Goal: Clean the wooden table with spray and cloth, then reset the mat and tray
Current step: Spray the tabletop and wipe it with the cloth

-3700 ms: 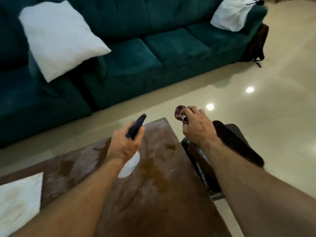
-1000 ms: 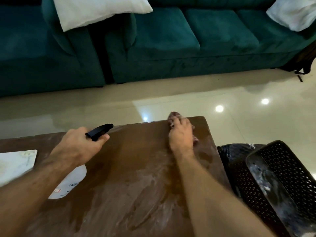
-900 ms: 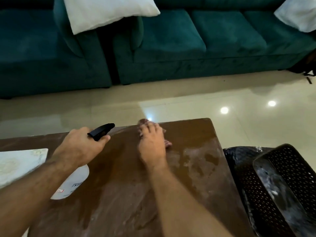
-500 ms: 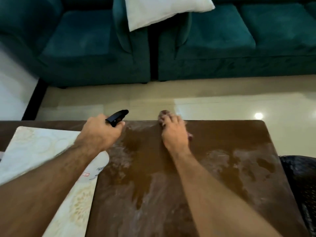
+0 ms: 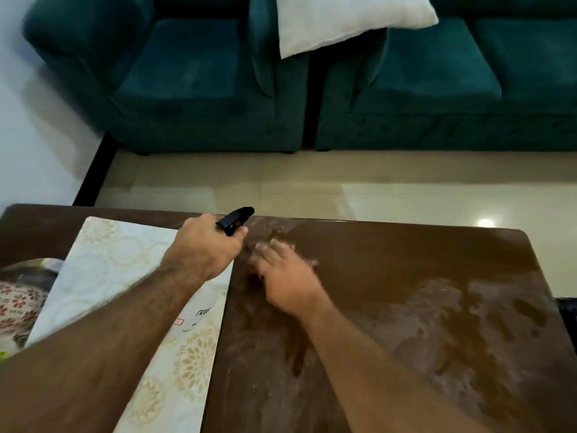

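Observation:
The wooden table (image 5: 406, 264) fills the lower frame, streaked with wet patches and whitish smears. My left hand (image 5: 203, 248) grips a white spray bottle (image 5: 199, 317) by its black trigger head (image 5: 235, 218), held over the mat's right edge. My right hand (image 5: 287, 276) lies flat and blurred on the table, pressing a reddish cloth (image 5: 313, 264) that only peeks out beside the palm. A cream patterned mat (image 5: 109, 260) covers the table's left part. At the far left edge a floral tray or plate (image 5: 18, 295) shows partly.
A teal armchair (image 5: 187, 76) and teal sofa (image 5: 437, 89) stand beyond the table across a strip of glossy tile floor (image 5: 343, 185). A white cushion (image 5: 346, 20) rests between them. A white wall (image 5: 37, 145) is at the left.
The view has swung left, bringing the mat and armchair in and the black basket out. My right hand has slid the cloth leftward along the table's far side, close to my left hand.

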